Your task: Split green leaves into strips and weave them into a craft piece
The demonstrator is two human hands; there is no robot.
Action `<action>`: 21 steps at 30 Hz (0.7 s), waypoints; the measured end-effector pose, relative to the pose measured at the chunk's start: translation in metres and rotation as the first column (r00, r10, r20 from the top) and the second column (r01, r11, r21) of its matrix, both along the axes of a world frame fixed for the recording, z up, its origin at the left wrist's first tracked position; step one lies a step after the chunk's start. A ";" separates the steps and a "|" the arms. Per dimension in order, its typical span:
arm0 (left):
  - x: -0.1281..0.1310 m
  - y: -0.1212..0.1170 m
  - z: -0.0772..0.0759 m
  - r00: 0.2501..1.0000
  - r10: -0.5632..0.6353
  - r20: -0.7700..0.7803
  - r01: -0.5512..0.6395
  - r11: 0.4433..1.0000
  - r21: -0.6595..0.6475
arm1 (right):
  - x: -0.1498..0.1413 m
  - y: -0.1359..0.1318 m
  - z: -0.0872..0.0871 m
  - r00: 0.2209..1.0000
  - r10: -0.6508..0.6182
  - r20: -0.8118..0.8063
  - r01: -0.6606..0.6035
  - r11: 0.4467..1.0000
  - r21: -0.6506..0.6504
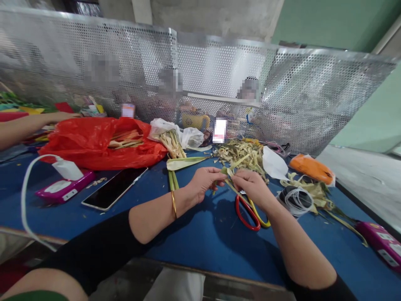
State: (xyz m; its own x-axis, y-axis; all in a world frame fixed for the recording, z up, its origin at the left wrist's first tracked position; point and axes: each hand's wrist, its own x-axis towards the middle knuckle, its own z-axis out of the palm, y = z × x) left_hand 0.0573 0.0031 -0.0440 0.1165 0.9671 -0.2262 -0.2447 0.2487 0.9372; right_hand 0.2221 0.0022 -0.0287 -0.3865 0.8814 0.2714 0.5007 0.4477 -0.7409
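Between my two hands is a pale green plant strip (pixel 230 172), like a husk or dried leaf, pinched from both sides. My left hand (pixel 206 183), with a gold bangle at the wrist, closes thumb and fingers on its left part. My right hand (pixel 250 186) pinches it from the right. Scissors (pixel 253 215) with one red and one yellow handle lie under my right hand, their blades mostly hidden. Just beyond my hands is a heap of dry husk scraps (pixel 241 152). A longer pale leaf (pixel 186 163) lies to the left over green stalks (pixel 173 180).
A red plastic bag (pixel 84 142) of stalks, a phone (pixel 114 190) and a purple power strip (pixel 67 186) are left. A wire coil (pixel 296 200), orange packet (pixel 311 169) and second purple strip (pixel 380 242) sit right. A perforated metal screen (pixel 219 62) stands behind; another person's arm (pixel 28 127) reaches in left.
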 end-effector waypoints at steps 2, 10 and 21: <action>0.000 0.001 -0.001 1.000 0.001 0.003 -0.001 1.000 -0.002 | 0.000 0.000 0.000 1.000 0.009 0.024 -0.009 1.000 -0.008; -0.001 0.001 -0.001 1.000 -0.031 -0.007 0.031 1.000 0.001 | 0.000 0.000 0.000 0.993 0.006 0.119 -0.012 0.999 0.045; 0.000 -0.001 0.001 0.999 -0.039 0.010 0.039 0.999 -0.025 | 0.000 -0.001 0.000 0.978 -0.074 0.196 0.036 0.981 0.192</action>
